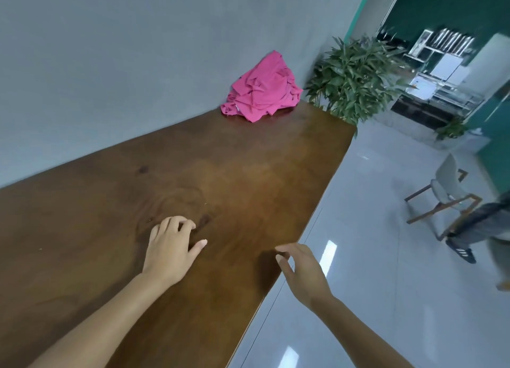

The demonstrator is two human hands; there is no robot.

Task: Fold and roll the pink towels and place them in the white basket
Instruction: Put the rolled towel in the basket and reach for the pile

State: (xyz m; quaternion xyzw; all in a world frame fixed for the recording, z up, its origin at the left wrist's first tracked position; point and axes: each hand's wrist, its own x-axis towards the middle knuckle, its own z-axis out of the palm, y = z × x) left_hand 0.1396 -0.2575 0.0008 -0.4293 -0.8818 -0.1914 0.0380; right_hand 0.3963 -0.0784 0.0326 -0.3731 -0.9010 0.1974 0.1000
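A crumpled heap of pink towels (262, 90) lies at the far end of the long brown wooden table (220, 160), against the grey wall. My left hand (171, 247) hovers over the near part of the table with loosely curled fingers and holds nothing. My right hand (299, 271) is over the table's right edge, fingers relaxed and spread, also holding nothing. Both hands are far from the towels. No white basket is in view.
A leafy potted plant (356, 80) stands just past the table's far right corner. On the pale tiled floor to the right are a chair (447, 194) and another person's leg and shoe (466, 235). Shelving fills the green-walled area behind.
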